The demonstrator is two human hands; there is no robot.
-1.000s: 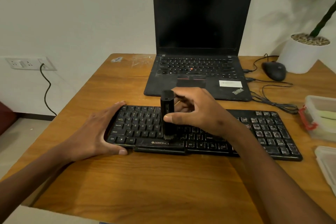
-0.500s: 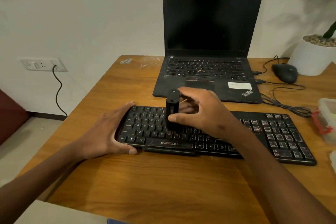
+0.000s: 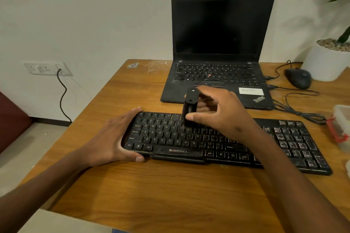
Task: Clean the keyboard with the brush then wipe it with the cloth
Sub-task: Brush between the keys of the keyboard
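A black Zebronics keyboard lies across the wooden table in front of me. My right hand grips a black upright brush, thumb on its near side, with the bristle end down on the upper key rows left of centre. My left hand holds the keyboard's left end, fingers along the far edge and thumb on the near edge. No cloth shows in the view.
An open black laptop stands behind the keyboard. A black mouse with cables and a white plant pot sit at the back right. A clear plastic box with a red clip is at the right edge.
The brush has travelled from the keyboard's near rows up toward its far rows. My left hand stays on the left end. The camera has turned left.
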